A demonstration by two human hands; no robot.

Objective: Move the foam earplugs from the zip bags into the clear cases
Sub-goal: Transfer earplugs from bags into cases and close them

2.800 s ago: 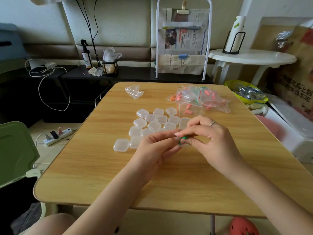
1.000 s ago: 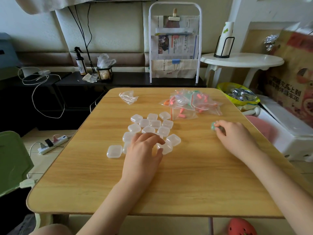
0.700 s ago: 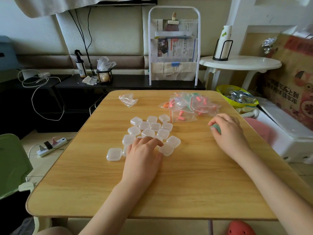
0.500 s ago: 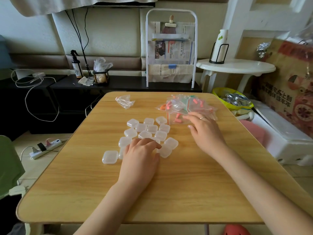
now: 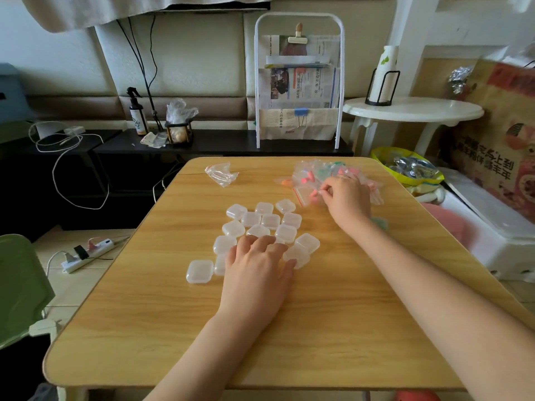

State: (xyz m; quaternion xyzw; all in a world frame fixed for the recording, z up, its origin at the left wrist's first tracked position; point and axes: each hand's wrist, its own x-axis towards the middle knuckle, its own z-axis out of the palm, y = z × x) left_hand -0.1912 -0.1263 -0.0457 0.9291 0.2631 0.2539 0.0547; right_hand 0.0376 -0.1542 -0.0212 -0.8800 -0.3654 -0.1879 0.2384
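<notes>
Several small clear cases (image 5: 262, 219), lids closed, lie clustered mid-table, with one more case (image 5: 199, 271) apart at the left. My left hand (image 5: 257, 270) rests flat on the near cases, fingers spread. A pile of zip bags (image 5: 311, 176) holding pink, orange and green foam earplugs sits at the far right of the table. My right hand (image 5: 346, 198) reaches into this pile, thumb and fingers pinching a bag with pink earplugs. A blurred case with something green inside (image 5: 379, 223) lies by my right wrist. An empty zip bag (image 5: 221, 175) lies far left.
The wooden table (image 5: 318, 328) ends just behind the bags. Behind it stand a white newspaper rack (image 5: 298, 82) and a round white side table (image 5: 411, 111). A yellow bowl (image 5: 405, 169) and white foam box (image 5: 492, 227) sit right; a green chair (image 5: 17, 285) left.
My right hand carried a green-filled case to the right, left it on the table, then moved back to the bag pile. My left hand went down onto the cases and stayed.
</notes>
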